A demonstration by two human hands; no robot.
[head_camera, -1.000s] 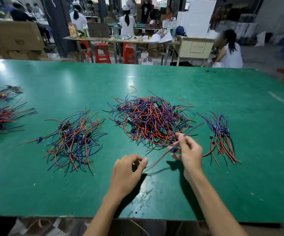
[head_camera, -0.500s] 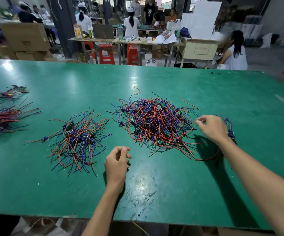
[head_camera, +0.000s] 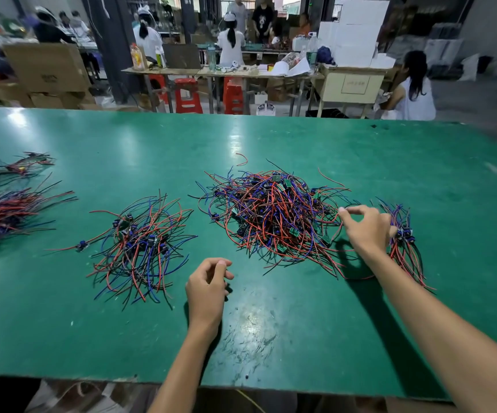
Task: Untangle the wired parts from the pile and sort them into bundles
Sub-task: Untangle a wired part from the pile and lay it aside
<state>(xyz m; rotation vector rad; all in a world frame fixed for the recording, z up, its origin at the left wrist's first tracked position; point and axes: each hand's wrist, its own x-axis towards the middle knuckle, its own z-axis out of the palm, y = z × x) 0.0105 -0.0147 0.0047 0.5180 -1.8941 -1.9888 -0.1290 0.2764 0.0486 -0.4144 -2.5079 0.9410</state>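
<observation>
While our right hand reaches out between the big pile and the small bundle on the right, its fingers are curled, and we cannot tell if they pinch a wire or nothing. Our left hand hangs over the table nearer to us with loosely curled fingers and holds nothing.

We see the big pile of red, blue and black wires with little green parts in the middle of the green table. A looser heap lies to the left of it. Two more bundles sit far left, a thick one at the edge and a thin one behind it.

We see scratches and a shiny spot on the green top near our arms.

Behind our table, the room is busy. People in white stand or sit at a long workbench with red stools under it. Brown boxes are stacked on the left, and white boxes on the right.
</observation>
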